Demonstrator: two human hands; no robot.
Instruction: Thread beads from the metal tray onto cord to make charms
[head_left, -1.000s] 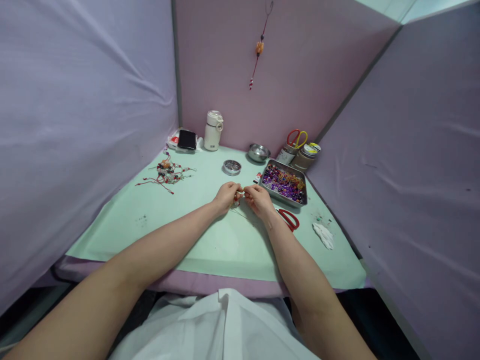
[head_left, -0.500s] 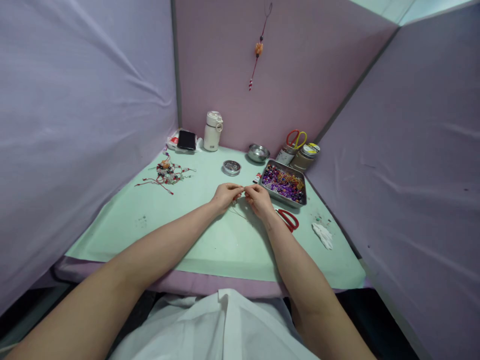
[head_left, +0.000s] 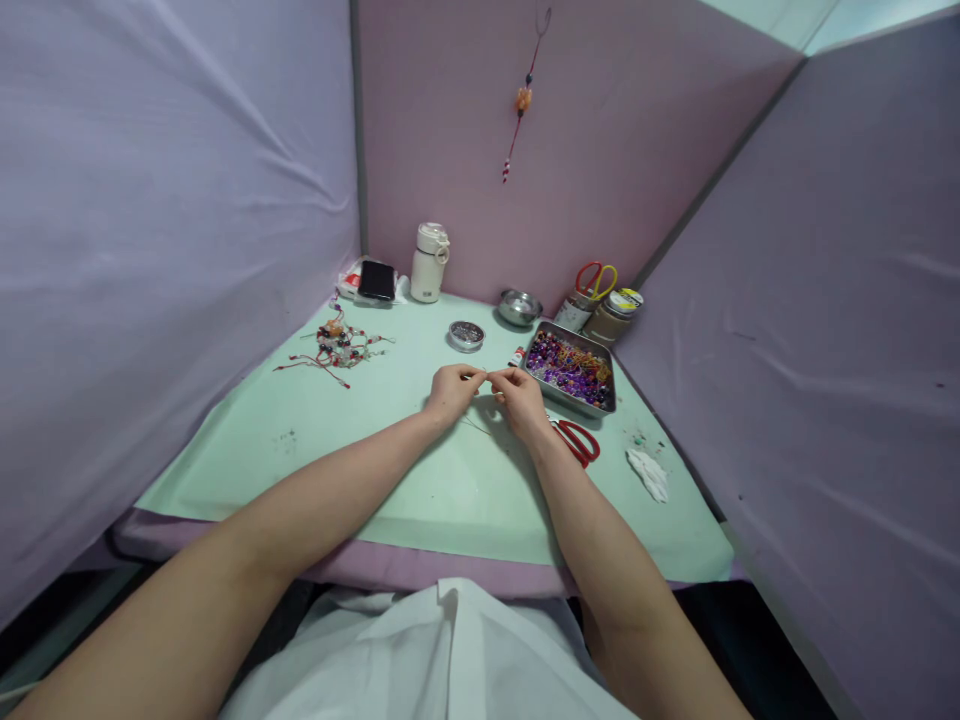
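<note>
My left hand (head_left: pixel 452 394) and my right hand (head_left: pixel 519 396) meet fingertip to fingertip over the middle of the green-covered table. Both are closed in a pinch on a thin cord (head_left: pixel 475 425), whose loose end trails below them over the cloth. What sits right between the fingertips is too small to make out. Just right of my right hand stands a metal tray (head_left: pixel 606 406) of purple and orange beaded strings. Red-handled scissors (head_left: pixel 577 441) lie partly behind my right wrist. A round clear dish (head_left: pixel 466 336) of small dark pieces is beyond my hands.
At the left lies a heap of beaded red cords (head_left: pixel 341 346). Along the back stand a white bottle (head_left: pixel 430 264), a phone (head_left: pixel 376 281), a metal bowl (head_left: pixel 519 307) and jars (head_left: pixel 613 316). A crumpled white cloth (head_left: pixel 646 474) is at right. A beaded string (head_left: pixel 523 99) hangs on the back wall.
My hands stay together, with a slight shift of the fingers around the cord. The whole view has moved a little; the things on the table stay in place.
</note>
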